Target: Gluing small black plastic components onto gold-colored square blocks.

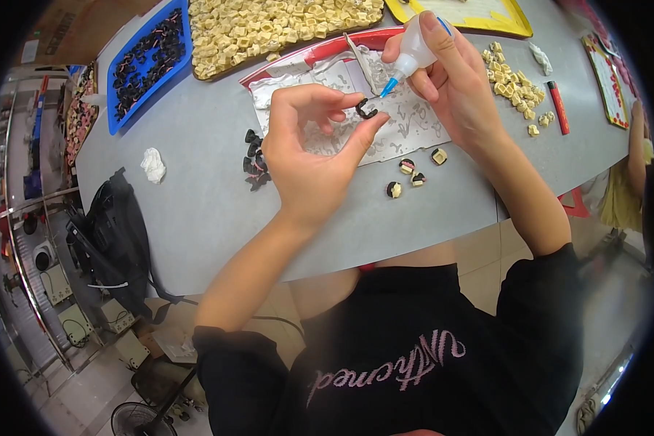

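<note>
A shallow blue tray (pixel 152 95) at the upper left of the grey, smooth worktop (pixel 211 182) holds a loose heap of small black pieces (pixel 149 59). Beside it, a larger dark-rimmed tray is filled with chunky, matte cream pieces (pixel 287 33), blocky and irregular. A yellow-rimmed tray (pixel 525 29) is cut off by the upper edge of the view; farther right, a pale tray (pixel 601 81) carries small red bits. The left hand (pixel 307 149) has its grip pinched nearly closed, thumb and fingertips holding a curved, C-shaped black piece (pixel 361 112) above the grey-smudged white board (pixel 407 139). The right hand (pixel 454 76) has its grip curled round a soft, translucent white squeeze bottle (pixel 414 52), whose tapered blue nozzle (pixel 390 87) slants down close to the black piece; whether they touch is unclear, and the fill level cannot be told. A slim pale tool (pixel 360 62) lies on the board. Just below the board sit four rounded black-and-cream pieces (pixel 407 167). A cluster of dark pieces (pixel 255 161) lies left of the board, loose cream ones (pixel 514 83) to its right near a red cylindrical stick (pixel 559 109). Crumpled white tissue (pixel 152 166) rests farther left.
</note>
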{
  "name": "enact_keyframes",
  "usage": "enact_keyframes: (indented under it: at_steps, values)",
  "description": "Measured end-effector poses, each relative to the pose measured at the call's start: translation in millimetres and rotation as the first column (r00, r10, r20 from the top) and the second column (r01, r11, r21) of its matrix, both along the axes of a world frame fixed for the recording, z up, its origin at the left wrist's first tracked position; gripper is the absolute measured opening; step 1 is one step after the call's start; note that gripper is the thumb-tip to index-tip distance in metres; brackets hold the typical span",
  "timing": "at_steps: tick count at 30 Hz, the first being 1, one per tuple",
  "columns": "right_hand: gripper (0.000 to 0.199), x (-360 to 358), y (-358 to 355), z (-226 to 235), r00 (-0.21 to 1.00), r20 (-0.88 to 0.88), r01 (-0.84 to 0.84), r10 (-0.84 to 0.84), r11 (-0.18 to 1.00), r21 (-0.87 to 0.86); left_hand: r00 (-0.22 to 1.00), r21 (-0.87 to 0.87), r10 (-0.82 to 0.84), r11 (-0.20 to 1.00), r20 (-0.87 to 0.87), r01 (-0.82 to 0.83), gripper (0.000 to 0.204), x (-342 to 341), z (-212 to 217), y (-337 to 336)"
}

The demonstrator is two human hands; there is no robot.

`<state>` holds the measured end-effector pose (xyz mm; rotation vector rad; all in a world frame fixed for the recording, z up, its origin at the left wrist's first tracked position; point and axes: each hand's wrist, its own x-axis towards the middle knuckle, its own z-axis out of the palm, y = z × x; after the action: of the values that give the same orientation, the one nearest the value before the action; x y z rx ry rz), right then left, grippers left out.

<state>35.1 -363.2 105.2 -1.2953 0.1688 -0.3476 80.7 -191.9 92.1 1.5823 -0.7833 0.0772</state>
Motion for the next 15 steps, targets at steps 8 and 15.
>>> enact_keyframes:
  at_steps: [8,15]
  values:
    - [0.027,-2,-4,8,0.993,0.002,-0.117,0.117,0.991,0.07,1.0,0.017,-0.005,1.0,-0.005,0.005,0.046,0,1,1]
    - [0.036,-1,2,12,0.998,-0.044,0.054,-0.05,0.994,0.09,1.0,0.015,-0.018,1.0,-0.005,0.018,0.046,-1,0,0]
